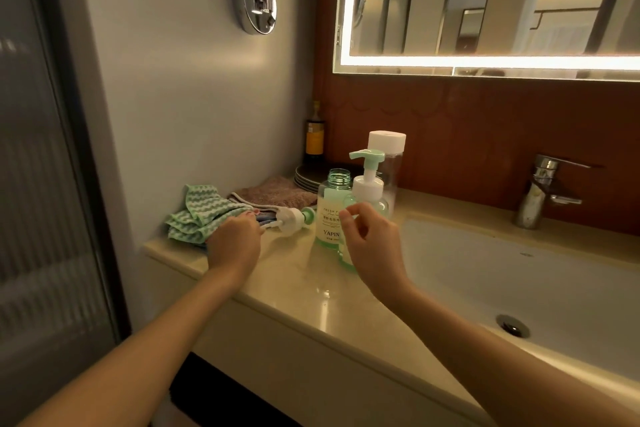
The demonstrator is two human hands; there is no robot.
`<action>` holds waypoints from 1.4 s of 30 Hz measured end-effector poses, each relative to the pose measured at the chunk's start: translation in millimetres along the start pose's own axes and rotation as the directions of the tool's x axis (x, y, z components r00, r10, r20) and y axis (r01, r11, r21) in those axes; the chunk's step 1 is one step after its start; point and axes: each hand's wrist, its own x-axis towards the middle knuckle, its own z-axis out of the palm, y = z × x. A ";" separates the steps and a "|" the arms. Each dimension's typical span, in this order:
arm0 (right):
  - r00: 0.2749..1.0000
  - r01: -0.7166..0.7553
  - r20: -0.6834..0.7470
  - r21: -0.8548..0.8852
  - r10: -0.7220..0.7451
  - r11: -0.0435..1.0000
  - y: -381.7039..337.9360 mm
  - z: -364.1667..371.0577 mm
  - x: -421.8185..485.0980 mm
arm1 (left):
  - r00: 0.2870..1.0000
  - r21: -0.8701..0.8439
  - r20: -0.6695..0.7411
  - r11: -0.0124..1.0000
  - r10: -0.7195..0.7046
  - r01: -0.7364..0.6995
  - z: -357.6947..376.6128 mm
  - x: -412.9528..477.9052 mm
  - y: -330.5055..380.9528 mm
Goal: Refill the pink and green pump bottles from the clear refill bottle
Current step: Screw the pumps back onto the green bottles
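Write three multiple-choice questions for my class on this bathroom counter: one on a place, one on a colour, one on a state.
1. Where does the removed pump head lie?
A. in the sink
B. on the counter, left of the labelled green bottle
C. on the stacked plates

2. What colour is the cap of the clear refill bottle?
A. white
B. green
C. black

3. How does the labelled green bottle stand?
A. with its pump screwed on
B. tipped on its side
C. upright, with its neck open

Key:
1 B: it lies flat on the counter, between the green-and-white cloth and the bottle.
2 A: the wide cap is plainly white.
3 C: its bare threaded neck shows on top.
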 end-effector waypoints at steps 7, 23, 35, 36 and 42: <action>0.927 -0.289 0.279 0.114 0.248 0.951 -22.0 34.1 6.3 | 0.973 -0.307 -0.232 0.949 0.004 -0.077 -26.0 -27.7 -16.1; 0.939 -0.332 0.208 0.330 0.275 0.884 -19.4 6.5 3.8 | 0.972 -0.748 -0.205 0.621 0.119 -0.234 -5.1 -59.2 11.7; 0.960 -0.268 0.062 0.502 0.274 0.822 6.4 -47.1 -4.2 | 0.921 -0.801 0.380 0.528 0.089 0.280 2.0 17.4 77.5; 0.954 -0.281 0.063 0.531 0.293 0.799 8.3 -49.3 -3.6 | 0.900 -0.818 0.416 0.485 0.128 0.309 5.3 21.7 82.7; 0.897 -0.353 0.060 0.693 0.437 0.629 24.3 -60.4 -0.3 | 0.809 -0.829 0.533 0.344 0.246 0.442 24.9 40.6 84.9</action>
